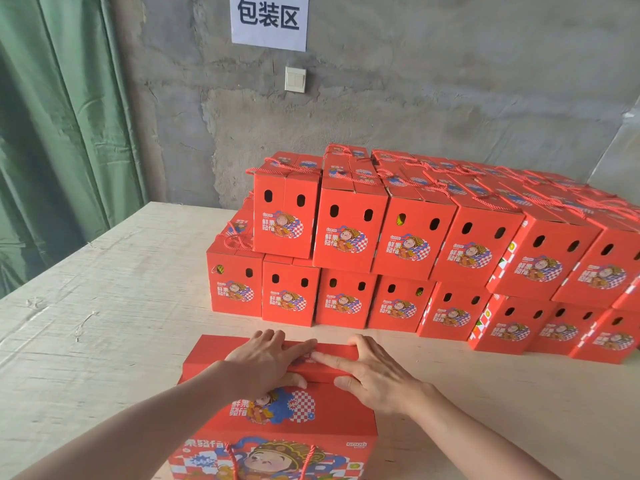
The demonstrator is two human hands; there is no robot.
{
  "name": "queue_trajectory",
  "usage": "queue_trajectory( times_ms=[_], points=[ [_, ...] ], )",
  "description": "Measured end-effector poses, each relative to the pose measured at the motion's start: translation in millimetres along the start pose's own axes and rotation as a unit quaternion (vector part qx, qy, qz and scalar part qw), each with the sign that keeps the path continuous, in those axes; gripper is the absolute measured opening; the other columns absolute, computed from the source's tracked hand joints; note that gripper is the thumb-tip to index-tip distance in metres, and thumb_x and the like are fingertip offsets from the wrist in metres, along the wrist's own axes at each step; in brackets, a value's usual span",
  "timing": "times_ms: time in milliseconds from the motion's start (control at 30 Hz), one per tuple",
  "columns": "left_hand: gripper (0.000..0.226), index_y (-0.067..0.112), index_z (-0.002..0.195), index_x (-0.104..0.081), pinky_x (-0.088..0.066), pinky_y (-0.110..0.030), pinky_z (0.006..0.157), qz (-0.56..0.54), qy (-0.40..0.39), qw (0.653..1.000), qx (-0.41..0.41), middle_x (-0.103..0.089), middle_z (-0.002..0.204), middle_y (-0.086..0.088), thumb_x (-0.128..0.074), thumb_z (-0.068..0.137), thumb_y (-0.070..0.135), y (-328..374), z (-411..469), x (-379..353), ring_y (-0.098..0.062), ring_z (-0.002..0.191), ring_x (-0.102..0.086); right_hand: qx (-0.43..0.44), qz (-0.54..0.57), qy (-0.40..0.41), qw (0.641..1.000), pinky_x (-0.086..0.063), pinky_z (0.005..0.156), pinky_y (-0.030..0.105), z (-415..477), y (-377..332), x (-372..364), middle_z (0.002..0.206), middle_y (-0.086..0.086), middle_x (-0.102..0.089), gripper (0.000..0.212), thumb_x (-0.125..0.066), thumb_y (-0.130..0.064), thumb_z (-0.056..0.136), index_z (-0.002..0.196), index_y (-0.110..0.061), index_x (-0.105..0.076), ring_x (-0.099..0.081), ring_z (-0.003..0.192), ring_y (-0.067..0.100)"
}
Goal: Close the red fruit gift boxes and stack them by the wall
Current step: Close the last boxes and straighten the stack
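A red fruit gift box [277, 424] with a cartoon print stands at the near edge of the table. Its far top flap [214, 355] lies folded over the near one. My left hand [266, 362] presses flat on the flaps, fingers straight, thumb on the near panel. My right hand [370, 372] presses beside it, index finger stretched along the flap seam. The box's red rope handle [235, 462] hangs down its front. A two-layer stack of closed red boxes [408, 258] stands against the wall.
The pale wooden table [104, 306] stretches left of the stack. The grey concrete wall [415, 98] carries a white paper sign [269, 20] and a light switch [295, 79]. A green curtain [62, 116] hangs at the left.
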State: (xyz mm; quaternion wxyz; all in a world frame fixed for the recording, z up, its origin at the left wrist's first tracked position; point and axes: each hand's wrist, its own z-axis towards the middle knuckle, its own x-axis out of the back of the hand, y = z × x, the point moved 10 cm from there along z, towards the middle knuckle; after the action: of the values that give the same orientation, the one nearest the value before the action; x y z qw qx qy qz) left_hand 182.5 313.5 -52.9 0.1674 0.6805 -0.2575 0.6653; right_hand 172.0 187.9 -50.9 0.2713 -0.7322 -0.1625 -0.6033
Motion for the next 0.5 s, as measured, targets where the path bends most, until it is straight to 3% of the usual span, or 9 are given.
queue_trajectory(
  times_ms=[133, 233, 400, 500],
  points=[
    [0.088, 0.034, 0.151, 0.001, -0.029, -0.033, 0.107, -0.036, -0.018, 0.998, -0.046, -0.038, 0.139, -0.003, 0.001, 0.074, 0.076, -10.3, -10.1, 1.1, -0.021, 0.122, -0.04, 0.008, 0.013, 0.021, 1.0, -0.023, 0.113, 0.039, -0.5, 0.1, 1.9, 0.134, 0.005, -0.027, 0.049, -0.031, -0.05, 0.1, 0.124, -0.08, -0.001, -0.023, 0.131, 0.023],
    [0.076, 0.045, 0.148, 0.005, -0.025, -0.033, 0.11, -0.048, -0.015, 0.997, -0.053, -0.029, 0.147, 0.006, -0.001, 0.078, 0.076, -31.3, -27.5, 1.1, -0.015, 0.13, -0.037, 0.006, 0.017, 0.031, 0.999, -0.022, 0.113, 0.038, -2.1, 2.3, 1.5, 0.136, 0.005, -0.026, 0.045, -0.03, -0.051, 0.1, 0.126, -0.078, -0.005, -0.021, 0.133, 0.02],
    [0.061, 0.066, 0.127, 0.021, -0.035, -0.03, 0.1, -0.065, 0.008, 0.998, -0.007, -0.041, 0.127, 0.007, 0.004, 0.071, 0.084, -64.1, -55.3, -0.8, -0.01, 0.114, -0.046, 0.004, 0.016, 0.03, 0.999, -0.021, 0.113, 0.037, -2.5, 1.4, 0.9, 0.139, 0.004, -0.024, 0.046, -0.029, -0.05, 0.1, 0.125, -0.079, -0.005, -0.019, 0.135, 0.02],
    [0.063, 0.068, 0.128, 0.017, -0.037, -0.027, 0.098, -0.092, 0.011, 0.995, 0.023, -0.039, 0.128, 0.01, 0.002, 0.071, 0.087, -86.9, -70.0, -4.4, -0.008, 0.114, -0.043, 0.004, 0.017, 0.031, 0.999, -0.021, 0.113, 0.036, -2.9, 1.5, 2.2, 0.139, 0.003, -0.024, 0.046, -0.03, -0.051, 0.1, 0.124, -0.08, -0.005, -0.018, 0.136, 0.019]
  ],
)
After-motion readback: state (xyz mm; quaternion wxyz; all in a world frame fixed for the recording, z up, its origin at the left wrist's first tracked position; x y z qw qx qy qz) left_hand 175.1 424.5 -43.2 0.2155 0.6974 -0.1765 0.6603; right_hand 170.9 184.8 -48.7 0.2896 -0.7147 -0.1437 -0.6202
